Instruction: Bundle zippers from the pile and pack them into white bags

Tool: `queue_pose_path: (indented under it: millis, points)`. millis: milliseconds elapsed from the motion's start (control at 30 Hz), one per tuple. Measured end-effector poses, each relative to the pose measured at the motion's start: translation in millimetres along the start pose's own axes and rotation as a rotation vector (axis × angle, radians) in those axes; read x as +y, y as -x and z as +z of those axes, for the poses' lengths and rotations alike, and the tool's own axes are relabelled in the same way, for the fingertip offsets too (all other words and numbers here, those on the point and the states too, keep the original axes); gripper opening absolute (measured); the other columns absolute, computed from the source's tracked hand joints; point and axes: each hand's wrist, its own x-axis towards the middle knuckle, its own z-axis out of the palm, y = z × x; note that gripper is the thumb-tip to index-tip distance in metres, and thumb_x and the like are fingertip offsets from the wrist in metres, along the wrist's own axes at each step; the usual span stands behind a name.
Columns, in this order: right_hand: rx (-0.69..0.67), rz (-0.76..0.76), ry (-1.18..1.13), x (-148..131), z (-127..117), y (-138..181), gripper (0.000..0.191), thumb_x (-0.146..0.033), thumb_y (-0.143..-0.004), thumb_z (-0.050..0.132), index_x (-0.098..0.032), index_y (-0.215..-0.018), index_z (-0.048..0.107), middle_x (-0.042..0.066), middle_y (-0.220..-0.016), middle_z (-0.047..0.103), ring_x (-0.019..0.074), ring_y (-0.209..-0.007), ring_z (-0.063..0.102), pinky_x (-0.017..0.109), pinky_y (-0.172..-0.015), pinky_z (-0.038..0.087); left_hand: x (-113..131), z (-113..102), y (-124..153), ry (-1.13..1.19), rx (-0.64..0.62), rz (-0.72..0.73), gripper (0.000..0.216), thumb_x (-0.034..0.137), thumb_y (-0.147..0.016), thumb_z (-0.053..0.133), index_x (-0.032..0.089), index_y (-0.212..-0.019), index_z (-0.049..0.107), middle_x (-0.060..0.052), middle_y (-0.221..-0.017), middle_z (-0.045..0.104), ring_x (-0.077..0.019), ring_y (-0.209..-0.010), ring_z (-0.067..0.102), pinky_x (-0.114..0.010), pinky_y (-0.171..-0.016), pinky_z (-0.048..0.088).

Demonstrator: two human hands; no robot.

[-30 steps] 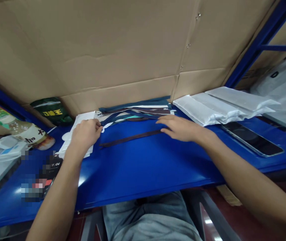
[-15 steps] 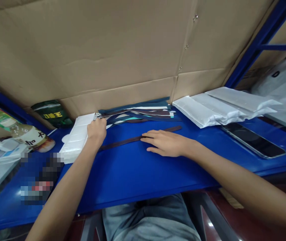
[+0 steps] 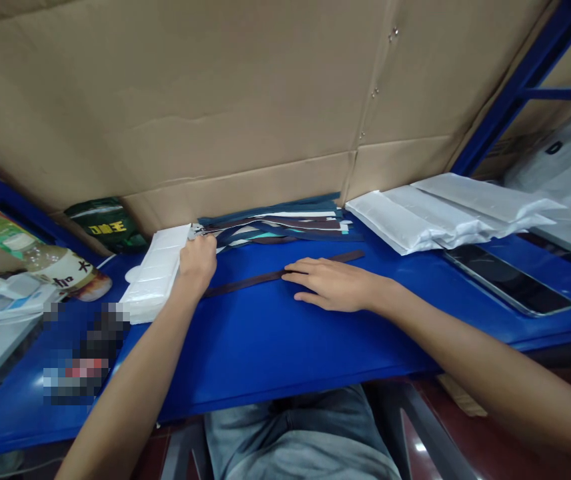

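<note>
A dark brown zipper strip lies slantwise across the blue tabletop. My right hand rests flat over it, fingers stretched out and touching the strip. My left hand is closed in a fist near the strip's left end, which disappears behind my wrist. Whatever its fingers hold is hidden. Just beyond is a pile of zippers in dark blue, brown and white, with its left ends close to my left knuckles. Beside that hand, on the left, sits a stack of white padded packets.
White padded packets lie at the back right, with a phone in front of them. At the left are a drink bottle, a dark green pouch and a blurred-out item. A cardboard wall closes off the back.
My left fist has shifted very slightly to the right. The right hand stays in place on the brown zipper strip.
</note>
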Motion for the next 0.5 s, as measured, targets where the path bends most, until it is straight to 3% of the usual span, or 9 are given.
queue_pose_path:
  millis: [233, 500]
  points:
    - [0.016, -0.010, -0.022, 1.0, 0.9, 1.2, 0.052, -0.045, -0.109, 0.049, -0.021, -0.154, 0.057, 0.015, -0.156, 0.058, 0.0344, -0.143, 0.054, 0.051, -0.105, 0.054, -2.3, -3.7, -0.4, 0.004, 0.005, -0.020, 0.041, 0.008, -0.096, 0.040, 0.011, -0.121, 0.072, -0.025, -0.115, 0.073, -0.0384, -0.113, 0.070, -0.047, -0.093, 0.057]
    - [-0.003, 0.002, -0.044, 1.8, 0.7, 1.3, 0.053, -0.046, -0.109, 0.048, -0.022, -0.155, 0.056, 0.014, -0.158, 0.056, 0.0348, -0.145, 0.052, 0.053, -0.108, 0.053, -2.9, -2.1, 2.6, 0.006, -0.022, -0.020, 0.035, 0.020, -0.099, 0.046, 0.012, -0.120, 0.073, -0.024, -0.115, 0.074, -0.0374, -0.108, 0.071, -0.047, -0.093, 0.056]
